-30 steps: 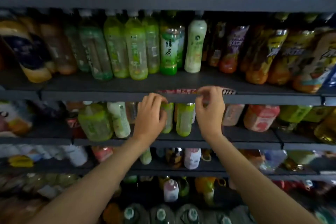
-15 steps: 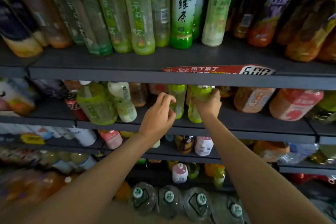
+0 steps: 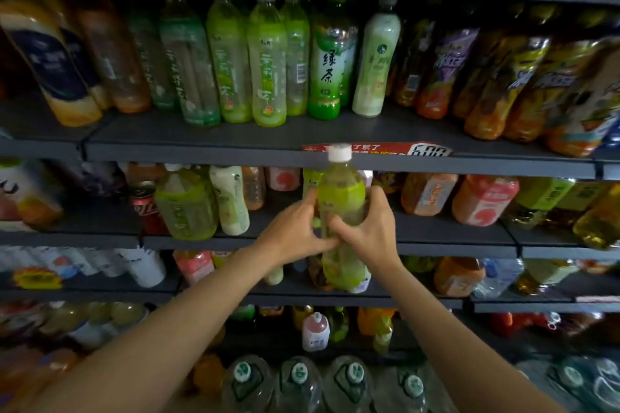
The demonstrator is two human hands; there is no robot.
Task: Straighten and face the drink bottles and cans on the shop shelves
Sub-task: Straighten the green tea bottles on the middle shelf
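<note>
A tall green tea bottle (image 3: 341, 198) with a white cap stands upright in the air in front of the second shelf (image 3: 436, 240). Both hands hold it around the middle. My left hand (image 3: 295, 235) grips it from the left, and my right hand (image 3: 367, 231) wraps it from the right. Its cap reaches up in front of the red price tag (image 3: 385, 148). Another green bottle (image 3: 310, 184) stands just behind it on the shelf, partly hidden.
Green tea bottles (image 3: 266, 60) fill the upper shelf, some leaning. A wide green bottle (image 3: 186, 204), a white bottle (image 3: 229, 199) and a red can (image 3: 147, 208) stand to the left; pink-labelled bottles (image 3: 483, 199) to the right. Large water bottles (image 3: 298, 382) sit at the bottom.
Both hands dropped from the price-tag edge to the second shelf. They took hold of a green bottle and drew it out toward me, so it is off the shelf.
</note>
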